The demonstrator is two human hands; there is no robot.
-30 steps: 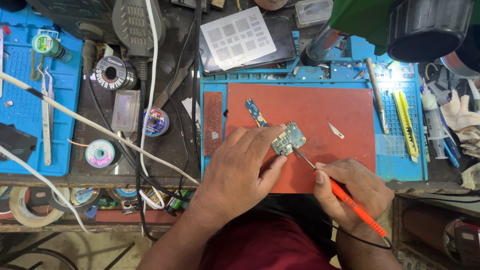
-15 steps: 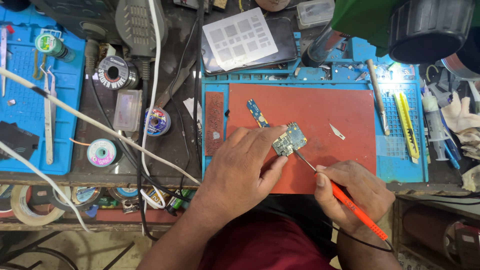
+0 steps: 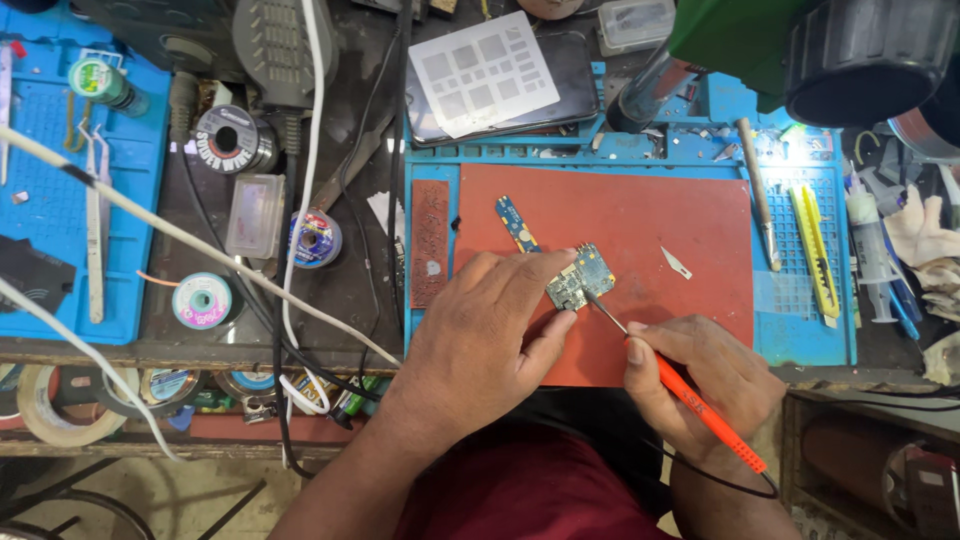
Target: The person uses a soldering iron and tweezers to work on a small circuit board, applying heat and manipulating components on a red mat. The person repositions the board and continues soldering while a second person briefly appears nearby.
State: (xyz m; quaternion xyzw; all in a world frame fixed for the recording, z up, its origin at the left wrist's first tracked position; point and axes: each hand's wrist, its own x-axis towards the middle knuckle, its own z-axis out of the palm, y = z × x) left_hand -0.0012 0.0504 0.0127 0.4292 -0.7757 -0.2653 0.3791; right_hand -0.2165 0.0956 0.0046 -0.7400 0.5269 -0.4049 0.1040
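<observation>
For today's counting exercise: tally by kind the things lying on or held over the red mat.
Small circuit board, pinned by the left hand: 1
Narrow blue board strip: 1
Loose knife blade: 1
Orange soldering iron, in the right hand: 1
Total: 4

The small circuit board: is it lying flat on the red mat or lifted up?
Lifted and tilted. The left hand pinches the small circuit board above the red mat, while the soldering iron tip touches its edge.
</observation>
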